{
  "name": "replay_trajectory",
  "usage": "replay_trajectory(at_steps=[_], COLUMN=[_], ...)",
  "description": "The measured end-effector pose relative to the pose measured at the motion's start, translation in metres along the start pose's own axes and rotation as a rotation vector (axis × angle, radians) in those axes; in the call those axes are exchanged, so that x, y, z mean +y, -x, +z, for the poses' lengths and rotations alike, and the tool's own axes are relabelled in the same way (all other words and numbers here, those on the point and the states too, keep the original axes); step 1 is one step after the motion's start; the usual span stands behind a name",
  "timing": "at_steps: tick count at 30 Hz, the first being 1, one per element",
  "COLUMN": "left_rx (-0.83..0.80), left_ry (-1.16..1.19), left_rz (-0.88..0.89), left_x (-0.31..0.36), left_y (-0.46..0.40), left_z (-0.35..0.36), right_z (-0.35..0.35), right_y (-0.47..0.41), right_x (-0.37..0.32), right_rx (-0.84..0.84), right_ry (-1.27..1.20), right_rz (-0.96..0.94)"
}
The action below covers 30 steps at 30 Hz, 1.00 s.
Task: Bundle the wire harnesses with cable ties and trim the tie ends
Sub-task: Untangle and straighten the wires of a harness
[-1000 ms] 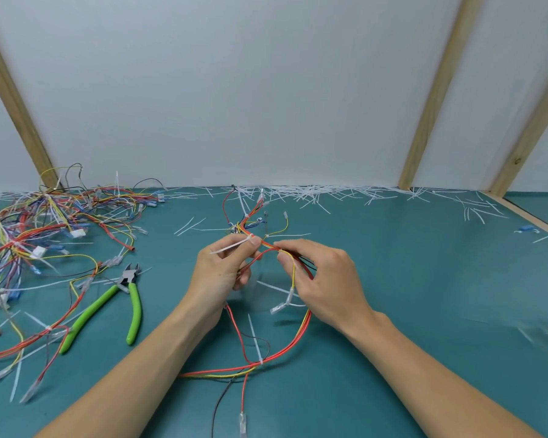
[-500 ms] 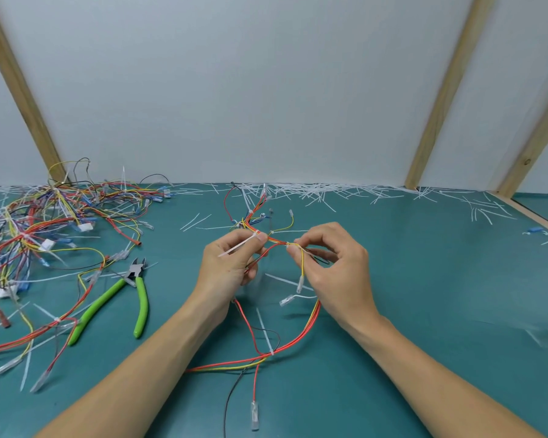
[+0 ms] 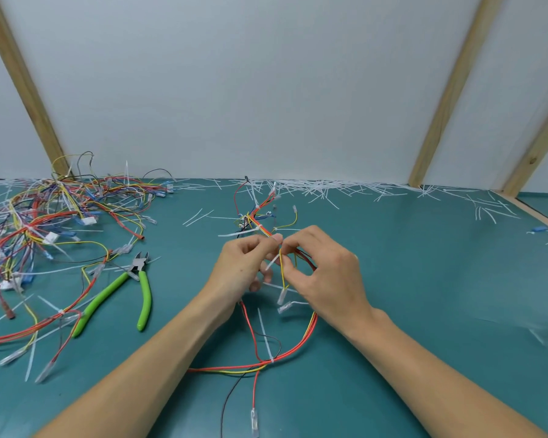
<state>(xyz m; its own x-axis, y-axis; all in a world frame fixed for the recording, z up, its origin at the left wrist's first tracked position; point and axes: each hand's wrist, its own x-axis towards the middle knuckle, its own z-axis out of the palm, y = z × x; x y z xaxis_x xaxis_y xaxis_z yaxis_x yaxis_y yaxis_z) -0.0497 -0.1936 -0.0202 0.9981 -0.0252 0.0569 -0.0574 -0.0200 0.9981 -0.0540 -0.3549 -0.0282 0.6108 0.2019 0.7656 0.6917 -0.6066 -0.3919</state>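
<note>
Two hands are working above the green desk [image 3: 424,279]. The left hand [image 3: 244,267] and the right hand [image 3: 326,273] are both pinching one wire harness [image 3: 285,349] in a tight grip, with one white cable tie [image 3: 272,262] sticking out between them. One pair of green cutters [image 3: 124,292] is lying to the left, near one big wire pile [image 3: 45,222].
</note>
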Motion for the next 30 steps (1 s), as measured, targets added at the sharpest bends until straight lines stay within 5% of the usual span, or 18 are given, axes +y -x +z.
replay_trajectory(at_steps=[6, 15, 23, 30], left_rx=[-0.132, -0.164, -0.204, -0.15], left_ry=[0.011, -0.197, -0.22, -0.176], left_rz=[-0.087, 0.016, 0.08, 0.091], left_x=[0.001, 0.005, 0.002, -0.002], left_y=[-0.001, 0.002, 0.002, 0.0], left_z=[-0.011, -0.009, -0.006, -0.005], right_z=[-0.004, -0.008, -0.002, -0.002], right_y=[-0.001, -0.002, -0.002, -0.004], right_x=[0.001, 0.01, 0.015, 0.017], right_rx=[-0.076, -0.155, -0.1, -0.073], right_ry=[0.065, 0.095, -0.285, -0.423], right_rz=[-0.039, -0.073, 0.317, 0.45])
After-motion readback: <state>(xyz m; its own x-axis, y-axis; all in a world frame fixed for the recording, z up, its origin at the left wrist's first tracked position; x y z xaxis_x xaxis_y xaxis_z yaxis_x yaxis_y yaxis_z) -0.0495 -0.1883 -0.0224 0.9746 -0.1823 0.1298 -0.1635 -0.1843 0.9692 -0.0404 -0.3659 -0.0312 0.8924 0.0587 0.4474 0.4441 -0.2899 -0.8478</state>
